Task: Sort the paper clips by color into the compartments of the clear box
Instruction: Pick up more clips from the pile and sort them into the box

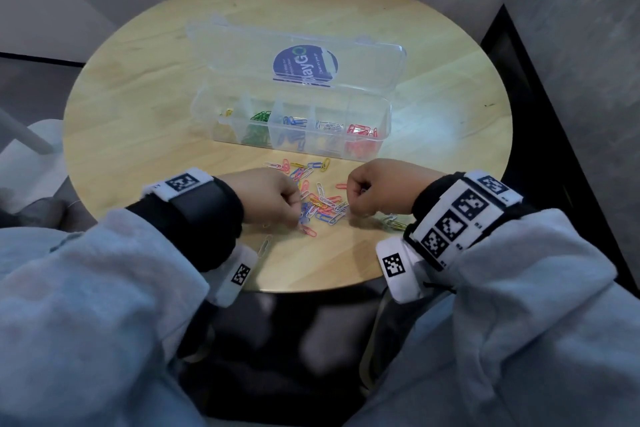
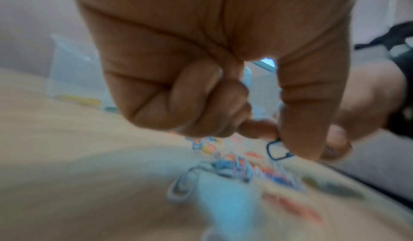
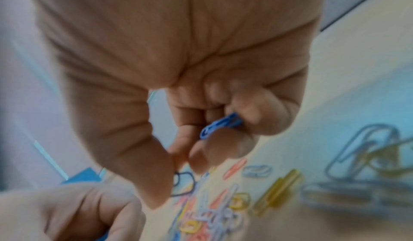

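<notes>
A heap of mixed-colour paper clips (image 1: 320, 199) lies on the round wooden table (image 1: 138, 135), in front of the clear box (image 1: 381, 135). The box's compartments hold yellow, green, blue, white and red clips, left to right. My left hand (image 1: 273, 196) is curled at the heap's left edge. Its thumb and forefinger pinch a dark blue clip (image 2: 278, 150). My right hand (image 1: 374, 189) is curled at the heap's right edge, with a light blue clip (image 3: 220, 125) tucked in its curled fingers.
The box's lid (image 1: 298, 55) stands open behind it, with a blue sticker on it. A few stray clips (image 1: 393, 220) lie by my right wrist, one white clip (image 1: 265, 246) near the table's front edge. A grey wall rises to the right.
</notes>
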Demonstrator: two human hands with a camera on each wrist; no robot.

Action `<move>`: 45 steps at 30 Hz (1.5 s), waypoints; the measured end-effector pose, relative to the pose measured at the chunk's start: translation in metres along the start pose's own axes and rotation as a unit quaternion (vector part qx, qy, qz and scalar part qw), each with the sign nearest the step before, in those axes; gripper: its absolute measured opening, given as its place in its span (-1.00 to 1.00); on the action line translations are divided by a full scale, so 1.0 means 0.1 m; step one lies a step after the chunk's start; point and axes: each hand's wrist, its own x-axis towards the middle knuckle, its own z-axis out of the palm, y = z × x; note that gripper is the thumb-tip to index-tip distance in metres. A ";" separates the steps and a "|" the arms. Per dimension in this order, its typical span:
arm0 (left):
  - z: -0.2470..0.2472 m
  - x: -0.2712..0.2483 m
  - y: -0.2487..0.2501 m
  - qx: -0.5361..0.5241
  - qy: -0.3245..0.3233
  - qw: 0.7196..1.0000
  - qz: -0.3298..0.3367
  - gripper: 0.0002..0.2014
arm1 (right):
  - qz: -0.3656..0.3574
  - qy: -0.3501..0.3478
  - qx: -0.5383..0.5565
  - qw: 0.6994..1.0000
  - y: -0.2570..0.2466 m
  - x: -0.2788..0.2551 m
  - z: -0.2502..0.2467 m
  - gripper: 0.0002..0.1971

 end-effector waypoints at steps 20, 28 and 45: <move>-0.26 0.10 -0.11 -0.453 0.043 0.886 -0.085 -0.72 | -0.017 0.017 -0.068 0.997 -0.17 0.13 0.15 -0.91; -0.25 0.16 -0.07 -0.099 0.045 0.993 -0.054 -0.81 | -0.029 0.009 -0.178 0.984 -0.29 0.23 0.29 -0.91; 0.10 0.22 0.19 0.173 0.081 0.980 -0.055 -0.85 | -0.012 -0.006 -0.057 0.998 -0.21 0.18 0.15 -0.86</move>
